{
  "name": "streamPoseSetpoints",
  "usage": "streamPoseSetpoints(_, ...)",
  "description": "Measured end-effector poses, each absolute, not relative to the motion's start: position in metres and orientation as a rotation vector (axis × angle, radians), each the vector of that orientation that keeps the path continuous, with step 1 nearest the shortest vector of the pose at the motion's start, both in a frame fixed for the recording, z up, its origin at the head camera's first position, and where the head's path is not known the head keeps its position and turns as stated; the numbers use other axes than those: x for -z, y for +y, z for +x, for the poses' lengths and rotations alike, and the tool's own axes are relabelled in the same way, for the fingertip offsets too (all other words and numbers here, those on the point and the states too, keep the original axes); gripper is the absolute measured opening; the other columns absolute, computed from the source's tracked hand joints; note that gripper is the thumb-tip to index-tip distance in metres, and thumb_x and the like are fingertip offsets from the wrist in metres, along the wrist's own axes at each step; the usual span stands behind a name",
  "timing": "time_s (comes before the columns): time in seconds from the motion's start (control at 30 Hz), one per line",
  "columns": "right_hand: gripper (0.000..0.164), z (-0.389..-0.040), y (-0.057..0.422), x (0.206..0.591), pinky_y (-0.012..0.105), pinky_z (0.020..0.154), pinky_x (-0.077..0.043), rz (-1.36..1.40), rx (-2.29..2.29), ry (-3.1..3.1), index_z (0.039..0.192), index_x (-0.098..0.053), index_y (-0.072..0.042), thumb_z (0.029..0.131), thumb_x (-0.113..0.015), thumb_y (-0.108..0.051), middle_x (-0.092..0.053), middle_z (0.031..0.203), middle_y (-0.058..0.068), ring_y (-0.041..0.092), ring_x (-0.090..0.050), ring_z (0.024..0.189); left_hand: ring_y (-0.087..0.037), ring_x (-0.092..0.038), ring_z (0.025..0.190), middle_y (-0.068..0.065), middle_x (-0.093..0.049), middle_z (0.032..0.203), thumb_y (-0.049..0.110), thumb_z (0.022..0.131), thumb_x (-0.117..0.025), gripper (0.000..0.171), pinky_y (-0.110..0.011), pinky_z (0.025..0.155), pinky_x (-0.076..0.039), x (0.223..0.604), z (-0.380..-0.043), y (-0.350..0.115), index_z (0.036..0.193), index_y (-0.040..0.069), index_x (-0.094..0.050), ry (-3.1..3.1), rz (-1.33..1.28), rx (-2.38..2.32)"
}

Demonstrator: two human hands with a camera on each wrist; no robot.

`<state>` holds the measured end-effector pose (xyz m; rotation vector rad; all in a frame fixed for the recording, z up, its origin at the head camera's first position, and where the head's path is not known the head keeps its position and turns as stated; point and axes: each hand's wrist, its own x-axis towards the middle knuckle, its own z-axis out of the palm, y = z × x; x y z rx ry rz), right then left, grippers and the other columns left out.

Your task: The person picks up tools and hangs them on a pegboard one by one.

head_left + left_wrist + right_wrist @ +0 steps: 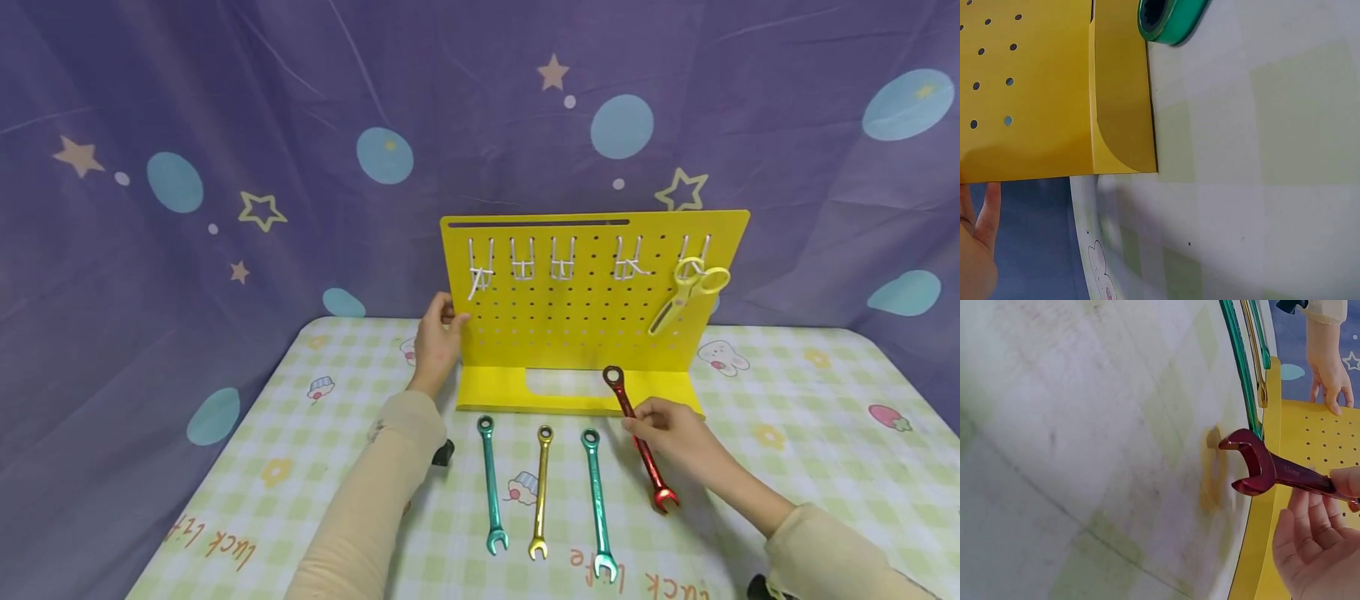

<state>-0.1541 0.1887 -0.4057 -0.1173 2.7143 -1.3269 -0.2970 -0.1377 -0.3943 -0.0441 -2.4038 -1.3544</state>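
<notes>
My right hand (678, 437) pinches a red combination wrench (651, 467) near its middle, above the cloth in front of the board. The wrench's ring end points up toward the board's base, its open end toward me. In the right wrist view that open end (1257, 464) shows close up. My left hand (437, 342) grips the left edge of a yellow pegboard (555, 325), thumb at the front. Between the hands lie a green wrench (491, 487), a gold wrench (542, 496) and another green wrench (597, 500), side by side.
Several white double hooks (562, 260) line the pegboard's upper part. Yellow scissors (686, 290) hang from the rightmost one. A checkered cloth (315, 467) covers the table, and a purple patterned curtain (480, 100) hangs behind.
</notes>
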Motion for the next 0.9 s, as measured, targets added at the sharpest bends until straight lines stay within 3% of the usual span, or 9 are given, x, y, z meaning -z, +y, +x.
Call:
streamPoseSetpoints(0.3,0.022,-0.155,0.191,0.400,0.028,0.063,-0.049,-0.123,1.447,2.776,0.099,-0.064,-0.003,0.096,-0.067,-0.025,-0.071,0.086,0.008,0.020,-0.064,0.082,-0.025,-0.058,0.100,-0.008,-0.062,0.106,0.019,0.096,-0.067,0.020,-0.042,0.086,-0.045,0.393,-0.296,-0.137,0.111,0.012,-0.056,-2.407,-0.038,1.356)
streamPoseSetpoints(0.6,0.029,-0.159,0.195,0.389,0.024,0.070,-0.054,-0.147,1.603,2.796,0.102,-0.063,0.000,0.098,-0.064,-0.028,-0.072,0.096,0.015,0.017,-0.066,0.085,-0.026,-0.058,0.101,-0.009,-0.063,0.106,0.018,0.096,-0.067,0.021,-0.043,0.086,-0.045,0.394,-0.295,-0.137,0.112,0.012,-0.056,-2.410,-0.032,1.355)
streamPoseSetpoints(0.9,0.031,-0.167,0.202,0.370,0.025,0.069,-0.052,-0.183,1.613,2.834,0.104,-0.063,-0.001,0.099,-0.062,-0.032,-0.073,0.093,0.008,0.010,-0.064,0.080,-0.026,-0.058,0.100,-0.009,-0.062,0.106,0.019,0.096,-0.067,0.020,-0.043,0.085,-0.045,0.393,-0.296,-0.137,0.111,0.012,-0.056,-2.410,-0.032,1.354)
